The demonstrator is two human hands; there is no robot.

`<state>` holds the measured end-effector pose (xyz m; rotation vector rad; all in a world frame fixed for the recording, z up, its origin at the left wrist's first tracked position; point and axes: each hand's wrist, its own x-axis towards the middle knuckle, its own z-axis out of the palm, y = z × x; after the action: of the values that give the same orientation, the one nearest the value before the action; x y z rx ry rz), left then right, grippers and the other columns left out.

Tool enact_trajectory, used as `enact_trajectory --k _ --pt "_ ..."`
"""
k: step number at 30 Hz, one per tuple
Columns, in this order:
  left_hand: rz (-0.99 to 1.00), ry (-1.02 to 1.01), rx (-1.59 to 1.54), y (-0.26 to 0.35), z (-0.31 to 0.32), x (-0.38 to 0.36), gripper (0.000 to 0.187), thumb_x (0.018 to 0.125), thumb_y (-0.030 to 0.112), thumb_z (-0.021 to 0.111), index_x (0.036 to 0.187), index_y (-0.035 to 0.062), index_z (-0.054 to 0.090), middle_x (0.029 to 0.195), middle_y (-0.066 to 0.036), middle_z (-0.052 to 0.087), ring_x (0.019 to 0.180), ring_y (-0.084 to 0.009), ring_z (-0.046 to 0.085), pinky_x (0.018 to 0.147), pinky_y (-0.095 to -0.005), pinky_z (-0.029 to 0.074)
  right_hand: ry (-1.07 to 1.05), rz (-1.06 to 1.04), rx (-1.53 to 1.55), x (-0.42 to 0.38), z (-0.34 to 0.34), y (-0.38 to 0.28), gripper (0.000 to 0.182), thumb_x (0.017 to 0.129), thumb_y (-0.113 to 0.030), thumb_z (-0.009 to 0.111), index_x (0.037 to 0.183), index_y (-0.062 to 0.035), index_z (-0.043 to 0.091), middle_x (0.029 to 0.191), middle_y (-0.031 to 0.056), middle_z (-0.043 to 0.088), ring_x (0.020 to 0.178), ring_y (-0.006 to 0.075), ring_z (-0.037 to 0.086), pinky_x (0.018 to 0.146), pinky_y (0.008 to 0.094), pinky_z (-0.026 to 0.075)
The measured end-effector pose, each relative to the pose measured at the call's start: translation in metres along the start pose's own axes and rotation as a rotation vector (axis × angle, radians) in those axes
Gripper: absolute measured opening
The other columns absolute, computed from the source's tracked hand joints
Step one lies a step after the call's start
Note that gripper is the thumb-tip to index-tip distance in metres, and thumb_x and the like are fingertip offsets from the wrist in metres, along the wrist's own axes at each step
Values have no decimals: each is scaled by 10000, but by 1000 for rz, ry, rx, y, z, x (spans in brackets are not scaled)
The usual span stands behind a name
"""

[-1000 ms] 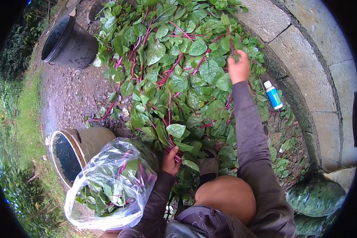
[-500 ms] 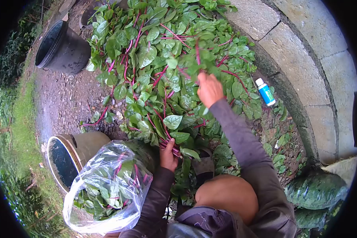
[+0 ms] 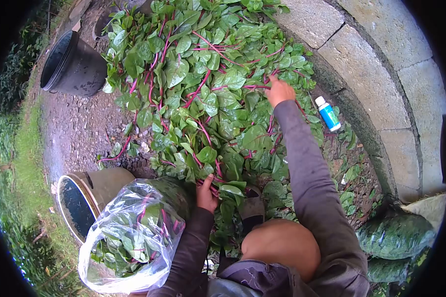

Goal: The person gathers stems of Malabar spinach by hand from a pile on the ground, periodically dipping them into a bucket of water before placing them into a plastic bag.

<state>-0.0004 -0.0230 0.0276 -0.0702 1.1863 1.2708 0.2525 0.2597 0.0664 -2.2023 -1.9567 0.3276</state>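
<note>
My left hand (image 3: 206, 196) is closed round a bunch of red Malabar spinach stems (image 3: 217, 171), low in front of me, their green leaves spreading out past my fingers. Farther out, my right hand (image 3: 281, 92) is at the right side of a wide heap of Malabar spinach (image 3: 228, 106) on the ground. Its thumb and forefinger are on a red stem (image 3: 255, 87), which seems pinched between them; the other fingers are partly hidden. A small white-capped bottle with a blue-green label (image 3: 328, 115) lies just right of that hand.
Left of my left arm is a clear plastic bag (image 3: 134, 237) with leafy stems in it. A pale bucket (image 3: 109, 185) lies tipped beside it, and a black bucket (image 3: 82, 64) stands farther off. A curved concrete block edge (image 3: 369, 74) borders the right side.
My right hand has moved rightward to the heap's right side; the blurred leafy stem it held up is no longer in it. My left hand still grips its bunch, in nearly the same place.
</note>
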Motion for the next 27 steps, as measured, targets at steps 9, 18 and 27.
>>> enact_trajectory --k 9,18,27 --pt "-28 -13 21 -7 -14 5 270 874 102 590 1137 72 534 1021 -55 620 908 -208 618 779 -386 518 250 -9 383 -67 -62 26 200 784 -122 562 943 -104 681 800 146 672 775 278 664 675 377 514" --pt "-79 -22 -32 -5 -16 3 285 866 107 596 1139 64 526 1014 -70 629 885 -216 631 782 -390 524 -112 -376 771 -173 -5 -76 125 796 -62 623 917 -30 617 845 108 613 763 259 615 690 339 484" --pt "-30 -98 -57 -5 -16 -2 346 889 218 602 1200 97 512 1094 -45 610 977 -197 606 797 -348 511 -373 -361 868 -215 46 -100 401 738 -54 585 1124 -29 480 886 182 602 821 384 599 739 441 478"
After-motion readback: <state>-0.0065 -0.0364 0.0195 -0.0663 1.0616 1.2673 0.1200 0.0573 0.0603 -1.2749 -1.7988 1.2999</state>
